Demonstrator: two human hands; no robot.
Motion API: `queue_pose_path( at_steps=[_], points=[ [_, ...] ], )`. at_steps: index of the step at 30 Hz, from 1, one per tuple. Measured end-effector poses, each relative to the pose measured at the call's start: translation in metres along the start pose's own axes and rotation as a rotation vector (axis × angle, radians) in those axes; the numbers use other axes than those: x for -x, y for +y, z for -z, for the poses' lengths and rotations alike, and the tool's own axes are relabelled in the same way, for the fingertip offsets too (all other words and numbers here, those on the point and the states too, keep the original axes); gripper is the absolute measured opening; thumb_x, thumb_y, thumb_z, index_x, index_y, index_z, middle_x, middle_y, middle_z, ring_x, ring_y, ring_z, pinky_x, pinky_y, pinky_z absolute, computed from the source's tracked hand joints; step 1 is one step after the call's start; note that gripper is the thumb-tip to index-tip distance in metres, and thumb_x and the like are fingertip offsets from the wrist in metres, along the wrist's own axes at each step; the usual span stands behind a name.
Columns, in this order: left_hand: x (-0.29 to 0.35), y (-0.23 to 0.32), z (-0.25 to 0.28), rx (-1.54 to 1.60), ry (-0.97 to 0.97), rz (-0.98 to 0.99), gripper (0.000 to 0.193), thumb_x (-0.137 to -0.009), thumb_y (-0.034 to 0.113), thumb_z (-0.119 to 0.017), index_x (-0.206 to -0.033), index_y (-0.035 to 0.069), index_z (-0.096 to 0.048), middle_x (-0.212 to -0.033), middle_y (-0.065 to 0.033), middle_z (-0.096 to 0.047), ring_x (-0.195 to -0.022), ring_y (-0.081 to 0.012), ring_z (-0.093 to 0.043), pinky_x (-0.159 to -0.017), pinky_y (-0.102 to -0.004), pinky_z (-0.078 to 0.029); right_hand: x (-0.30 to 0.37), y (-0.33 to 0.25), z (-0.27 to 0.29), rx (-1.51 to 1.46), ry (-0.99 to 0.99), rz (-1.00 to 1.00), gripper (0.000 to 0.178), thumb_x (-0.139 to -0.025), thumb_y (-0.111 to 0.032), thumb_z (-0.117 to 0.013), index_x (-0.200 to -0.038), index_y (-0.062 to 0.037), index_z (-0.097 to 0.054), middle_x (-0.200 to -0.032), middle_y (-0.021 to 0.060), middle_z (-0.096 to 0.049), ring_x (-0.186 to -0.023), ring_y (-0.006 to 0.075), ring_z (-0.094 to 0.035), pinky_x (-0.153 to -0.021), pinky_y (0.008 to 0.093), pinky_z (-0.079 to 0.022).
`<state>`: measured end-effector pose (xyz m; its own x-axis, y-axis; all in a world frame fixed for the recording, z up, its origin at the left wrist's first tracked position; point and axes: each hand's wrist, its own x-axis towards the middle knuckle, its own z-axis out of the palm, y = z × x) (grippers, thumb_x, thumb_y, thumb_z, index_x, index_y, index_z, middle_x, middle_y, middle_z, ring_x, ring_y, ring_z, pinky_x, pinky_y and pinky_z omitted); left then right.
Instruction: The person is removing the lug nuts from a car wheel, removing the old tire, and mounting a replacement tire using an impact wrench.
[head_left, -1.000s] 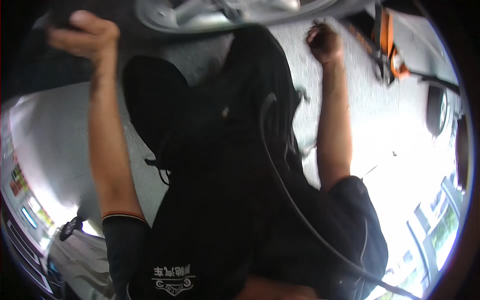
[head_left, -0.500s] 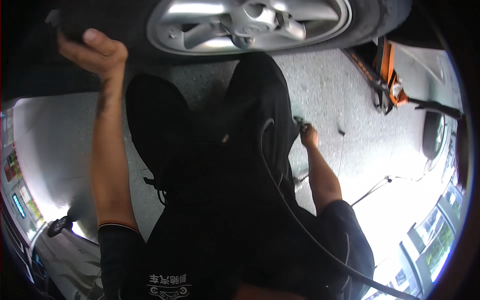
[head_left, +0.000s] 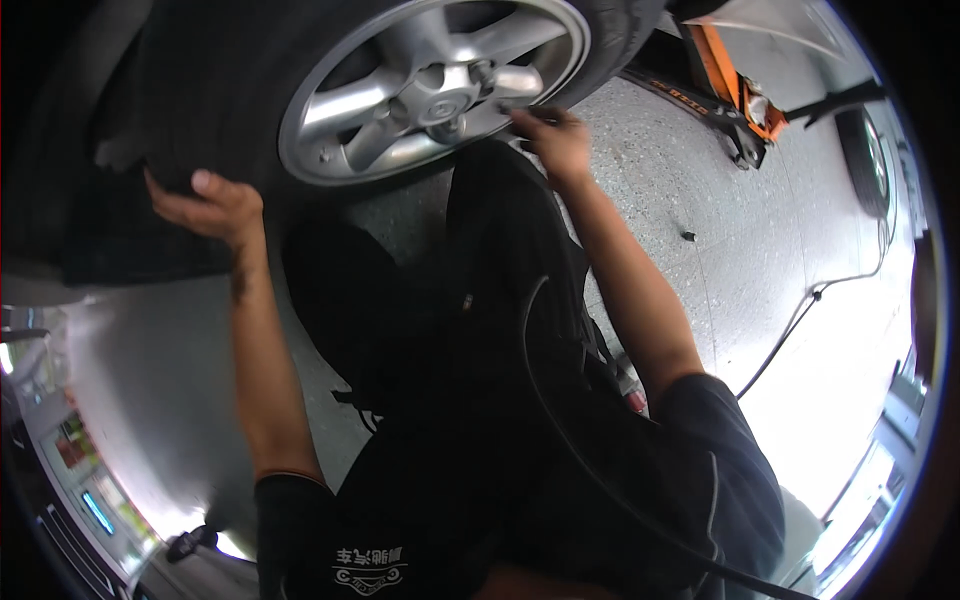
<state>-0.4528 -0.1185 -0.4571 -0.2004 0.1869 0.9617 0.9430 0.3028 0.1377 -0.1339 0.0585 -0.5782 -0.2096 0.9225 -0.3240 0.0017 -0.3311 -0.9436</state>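
Note:
In front of me is a car wheel with a silver spoked rim (head_left: 352, 106) and a black tyre (head_left: 215, 90). My left hand (head_left: 212, 208) is against the tyre's lower left side, open, thumb apart and fingers reaching to the rubber. At the lower right edge of the rim is my right hand (head_left: 558, 146), its fingers closed together; a small dark thing seems to be in them, too unclear to name. My knees, in black trousers (head_left: 515, 215), are just below the wheel.
An orange and black floor jack (head_left: 735, 95) stands right of the wheel, on the grey speckled floor (head_left: 640, 170). A small black piece (head_left: 689, 236) lies there too. Farther right are another wheel (head_left: 862, 160) and a dark hose (head_left: 800, 318).
My right hand has risen from beside my right knee, where it held a dark metal thing, to the rim. The left hand stays at the tyre. My view has shifted, showing more of the wheel.

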Motion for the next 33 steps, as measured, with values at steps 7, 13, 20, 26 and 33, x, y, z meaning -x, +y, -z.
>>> queue_pose_path(
  at_steps=[7,13,20,26,33],
  points=[
    [-0.012,0.013,-0.001,0.028,0.004,0.006,0.068,-0.099,0.047,-0.039,-0.131,-0.013,-0.043,-0.119,-0.0285,-0.053,-0.109,-0.042,-0.054,-0.095,-0.0486,-0.042,-0.021,0.025,-0.067,-0.192,0.245,0.063,0.026,-0.083,-0.012,-0.076,-0.098,0.006,-0.065,-0.085,0.0098,-0.07,-0.072,0.0162,-0.067,-0.062,0.0276,-0.052],
    [0.0,0.009,-0.007,-0.032,-0.014,0.027,0.065,-0.099,0.045,-0.04,-0.13,-0.013,-0.045,-0.122,-0.0312,-0.053,-0.111,-0.0466,-0.053,-0.101,-0.0499,-0.038,-0.032,0.053,-0.072,0.14,0.498,-0.064,0.057,-0.08,-0.041,-0.075,-0.095,0.011,-0.059,-0.083,0.0221,-0.067,-0.08,0.0342,-0.068,-0.073,0.0417,-0.054],
    [-0.002,-0.008,0.021,-0.02,-0.053,0.014,0.065,-0.1,0.044,-0.037,-0.135,-0.011,-0.042,-0.129,-0.0308,-0.05,-0.119,-0.0448,-0.051,-0.1,-0.0507,-0.04,0.005,0.026,-0.098,-0.348,0.253,-0.108,0.04,-0.091,-0.032,-0.069,-0.093,0.0075,-0.064,-0.081,0.0113,-0.067,-0.064,0.0182,-0.064,-0.058,0.0311,-0.053],
    [-0.01,0.001,0.017,-0.004,-0.053,-0.004,0.066,-0.1,0.044,-0.036,-0.135,-0.011,-0.041,-0.129,-0.0307,-0.049,-0.119,-0.0449,-0.051,-0.1,-0.0508,-0.04,-0.004,0.018,-0.09,-0.344,0.209,-0.213,0.048,-0.098,-0.041,-0.056,-0.093,0.0056,-0.063,-0.077,0.0117,-0.065,-0.065,0.0202,-0.064,-0.056,0.0343,-0.052],
    [-0.009,0.002,0.016,-0.013,-0.055,0.003,0.067,-0.1,0.045,-0.037,-0.136,-0.011,-0.041,-0.13,-0.0302,-0.049,-0.121,-0.0443,-0.05,-0.102,-0.0506,-0.038,-0.024,0.039,-0.087,-0.974,-0.021,-0.568,0.039,-0.1,-0.043,-0.049,-0.083,-0.009,-0.058,-0.063,0.0018,-0.049,-0.05,0.0141,-0.046,-0.046,0.032,-0.039]
  ],
)
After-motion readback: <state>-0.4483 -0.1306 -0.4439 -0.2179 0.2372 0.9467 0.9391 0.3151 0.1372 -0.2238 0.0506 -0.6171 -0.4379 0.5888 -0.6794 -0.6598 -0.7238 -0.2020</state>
